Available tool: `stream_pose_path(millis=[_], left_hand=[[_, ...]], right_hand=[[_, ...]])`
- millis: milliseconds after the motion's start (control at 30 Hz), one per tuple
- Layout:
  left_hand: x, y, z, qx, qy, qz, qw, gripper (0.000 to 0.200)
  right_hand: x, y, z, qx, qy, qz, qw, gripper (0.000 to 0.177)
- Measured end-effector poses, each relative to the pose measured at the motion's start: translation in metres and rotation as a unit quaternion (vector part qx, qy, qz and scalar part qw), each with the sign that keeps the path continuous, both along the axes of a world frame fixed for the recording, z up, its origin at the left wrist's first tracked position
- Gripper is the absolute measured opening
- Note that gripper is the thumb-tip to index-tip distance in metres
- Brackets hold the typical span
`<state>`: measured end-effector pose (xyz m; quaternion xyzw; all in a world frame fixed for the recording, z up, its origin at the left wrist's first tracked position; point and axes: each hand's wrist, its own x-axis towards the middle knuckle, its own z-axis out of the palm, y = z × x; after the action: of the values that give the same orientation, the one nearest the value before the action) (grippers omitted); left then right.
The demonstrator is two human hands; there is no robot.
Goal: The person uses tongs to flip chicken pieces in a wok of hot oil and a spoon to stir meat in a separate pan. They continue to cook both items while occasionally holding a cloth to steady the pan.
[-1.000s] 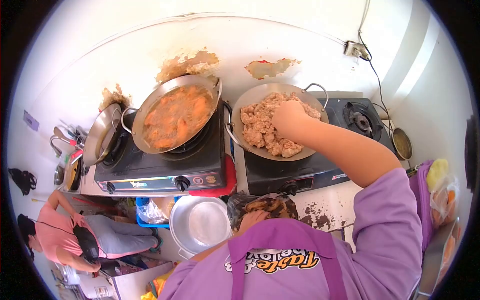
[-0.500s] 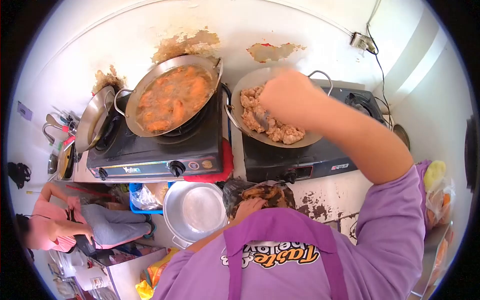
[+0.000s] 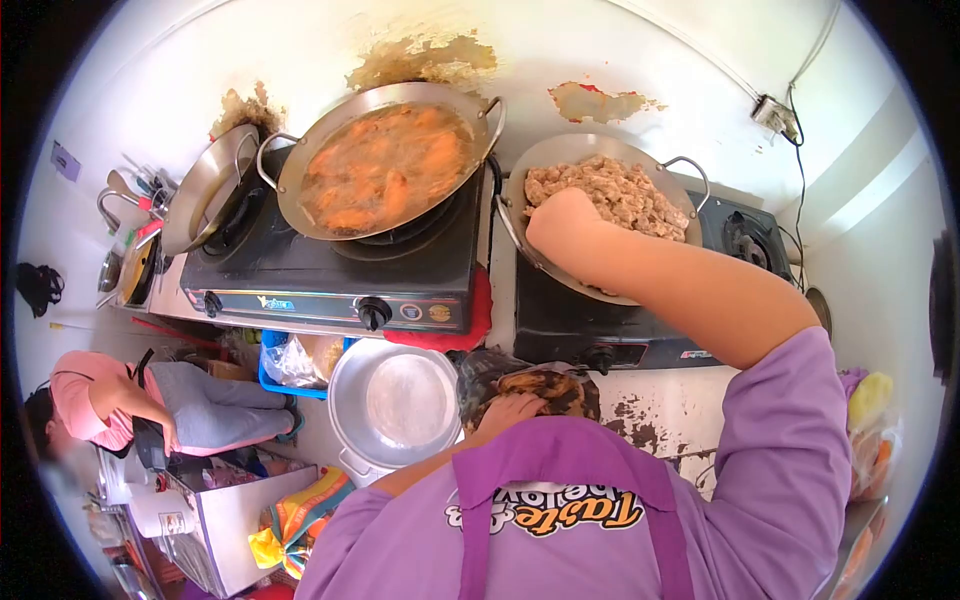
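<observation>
— Where's the meat (image 3: 620,195)?
— In the pan (image 3: 570,150), under and beyond the right hand (image 3: 565,225). The hand was lifted a moment ago and is now down in the meat, fingers curled; I can't tell if it grips any.
— To its left?
— A frying wok (image 3: 292,190).

Frying wok (image 3: 455,200) just left of meat pan (image 3: 550,160), wall (image 3: 300,50) close behind.

I read "Taste" in orange, upside down, on my purple apron (image 3: 580,470); the stove's (image 3: 320,285) front logo is too blurred.
</observation>
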<state>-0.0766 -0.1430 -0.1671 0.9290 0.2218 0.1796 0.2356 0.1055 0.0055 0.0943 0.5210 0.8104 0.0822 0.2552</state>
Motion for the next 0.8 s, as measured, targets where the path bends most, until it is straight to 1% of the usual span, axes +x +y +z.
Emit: stream_pose_path(millis=[67,133,233,300,400,533,600,633,700,733,800], left_hand=[[0.0,0.001,-0.001,0.007,-0.006,-0.002,1.0,0.039],[0.002,0.003,-0.003,-0.032,0.042,-0.019,0.998,0.039],[0.002,0.001,-0.001,-0.023,0.047,-0.005,0.999,0.039],[0.001,0.0,0.002,-0.014,0.045,-0.005,0.999,0.039],[0.003,0.002,0.004,-0.006,0.034,0.001,0.999,0.039],[0.003,0.001,-0.001,-0.007,0.033,0.004,0.999,0.039],[0.002,0.001,-0.002,0.0,0.024,0.006,1.0,0.039],[0.002,0.001,-0.002,0.006,0.016,0.007,1.0,0.039],[0.002,0.001,0.001,0.001,0.019,0.004,1.0,0.039],[0.002,0.002,0.004,-0.002,0.021,0.003,1.0,0.038],[0.003,0.002,0.005,-0.01,0.02,0.001,1.0,0.038]], right_hand=[[0.003,0.006,0.0,-0.01,-0.014,0.017,1.0,0.013],[0.005,0.008,0.004,-0.021,-0.029,0.029,0.999,0.013],[0.017,0.004,0.019,-0.003,-0.008,0.007,1.0,0.011],[0.029,0.004,0.035,0.028,0.008,-0.018,0.999,0.01],[0.043,-0.002,0.052,0.02,-0.011,-0.044,0.999,0.008],[0.073,-0.008,0.051,0.049,-0.004,-0.069,0.996,0.007],[0.086,-0.012,0.052,0.074,0.03,-0.111,0.991,0.005],[0.092,-0.013,0.052,0.072,0.031,-0.112,0.991,0.005],[0.102,-0.015,0.056,0.057,0.025,-0.165,0.984,0.005],[0.106,-0.018,0.059,0.056,0.025,-0.167,0.984,0.005],[0.116,-0.025,0.063,0.069,0.083,-0.169,0.98,0.007]])
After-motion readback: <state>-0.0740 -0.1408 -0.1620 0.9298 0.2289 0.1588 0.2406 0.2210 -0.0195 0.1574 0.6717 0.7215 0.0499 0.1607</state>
